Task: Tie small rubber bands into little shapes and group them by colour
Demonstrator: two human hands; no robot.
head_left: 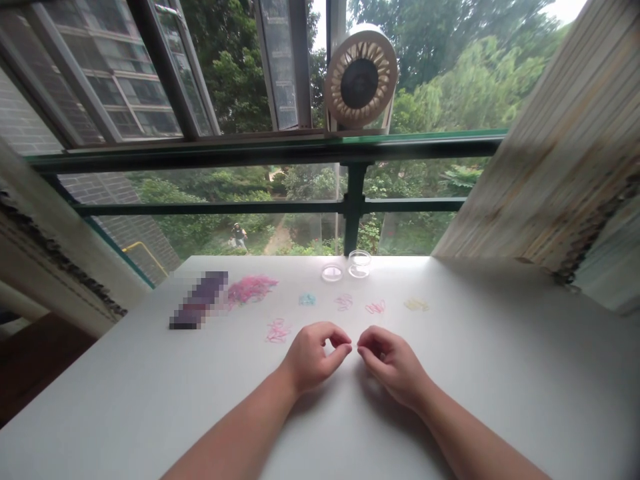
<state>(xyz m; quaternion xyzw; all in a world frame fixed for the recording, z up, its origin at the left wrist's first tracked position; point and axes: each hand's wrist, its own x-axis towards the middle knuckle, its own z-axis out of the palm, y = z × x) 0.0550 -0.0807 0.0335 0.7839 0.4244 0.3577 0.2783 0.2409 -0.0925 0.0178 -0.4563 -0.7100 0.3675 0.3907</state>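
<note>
Both my hands rest on a white table [150, 400], fingertips almost meeting in the middle. My left hand [313, 357] is closed in a pinch, thumb against forefinger. My right hand [390, 363] is pinched the same way. Whatever they hold between them is too small to make out. Small heaps of thin elastic bands lie beyond the hands: a pink heap [278, 330] nearest my left hand, a large magenta heap [250, 289], a blue one [307, 299], two pink ones [344, 302] [375, 307] and a yellow one [417, 305].
A clear round pot [359, 263] and its lid [332, 272] stand at the table's far edge. A dark flat object [200, 308], blurred out, lies at the left. A small white fan [361, 79] sits on the green window rail. A wall rises at the right.
</note>
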